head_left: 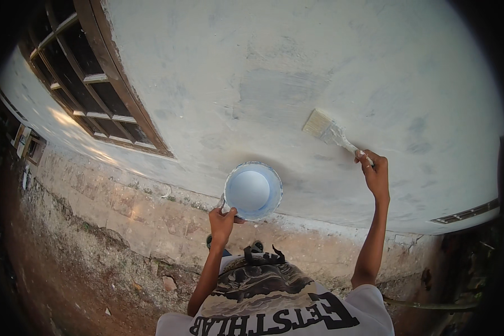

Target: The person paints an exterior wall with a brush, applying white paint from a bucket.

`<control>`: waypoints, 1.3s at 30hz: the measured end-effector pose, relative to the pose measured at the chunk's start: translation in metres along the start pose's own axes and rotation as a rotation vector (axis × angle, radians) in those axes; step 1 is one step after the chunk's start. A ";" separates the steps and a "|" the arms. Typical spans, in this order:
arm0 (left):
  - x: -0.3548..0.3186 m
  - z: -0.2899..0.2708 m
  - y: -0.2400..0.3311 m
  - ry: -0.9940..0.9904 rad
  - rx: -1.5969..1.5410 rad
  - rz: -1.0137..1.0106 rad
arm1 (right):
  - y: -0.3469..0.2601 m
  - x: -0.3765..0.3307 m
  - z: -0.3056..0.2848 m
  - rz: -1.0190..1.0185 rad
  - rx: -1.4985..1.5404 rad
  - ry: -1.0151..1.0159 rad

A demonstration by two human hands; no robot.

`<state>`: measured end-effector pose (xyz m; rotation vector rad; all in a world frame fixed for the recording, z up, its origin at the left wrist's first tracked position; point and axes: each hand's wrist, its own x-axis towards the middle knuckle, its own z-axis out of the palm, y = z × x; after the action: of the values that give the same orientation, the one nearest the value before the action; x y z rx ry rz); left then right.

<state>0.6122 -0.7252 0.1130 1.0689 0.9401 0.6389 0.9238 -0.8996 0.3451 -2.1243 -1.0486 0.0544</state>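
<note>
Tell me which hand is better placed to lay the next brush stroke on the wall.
Right. The right hand already grips the wide pale-bristled paintbrush with its bristles against the white wall; the left hand is busy holding the round white paint pot.

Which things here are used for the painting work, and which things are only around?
In use:
- paintbrush in right hand, bristles on wall
- paint bucket held by left hand

Only around:
- barred window
- stone footing
- dirt ground
</note>
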 end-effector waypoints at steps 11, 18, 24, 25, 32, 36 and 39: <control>-0.001 0.008 -0.005 -0.036 -0.039 0.017 | -0.039 0.026 0.002 -0.162 -0.026 -0.011; -0.007 0.008 -0.008 -0.011 -0.028 0.021 | 0.001 0.003 -0.028 -0.010 0.067 0.078; -0.014 0.014 -0.007 -0.008 -0.014 0.031 | -0.018 0.008 -0.010 -0.075 0.108 -0.011; -0.016 0.017 -0.004 0.002 -0.005 0.025 | -0.021 0.013 -0.002 -0.141 0.067 0.001; -0.022 0.022 -0.008 0.000 -0.005 0.067 | -0.028 0.018 -0.010 -0.171 -0.027 0.071; -0.025 0.024 -0.012 0.000 -0.016 0.044 | 0.004 -0.003 -0.028 -0.121 0.095 0.110; -0.031 0.029 -0.010 0.002 -0.033 0.050 | 0.012 -0.004 -0.022 -0.132 0.072 0.038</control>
<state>0.6234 -0.7669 0.1190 1.0657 0.9039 0.6949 0.9369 -0.9201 0.3521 -1.9796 -1.1447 -0.0112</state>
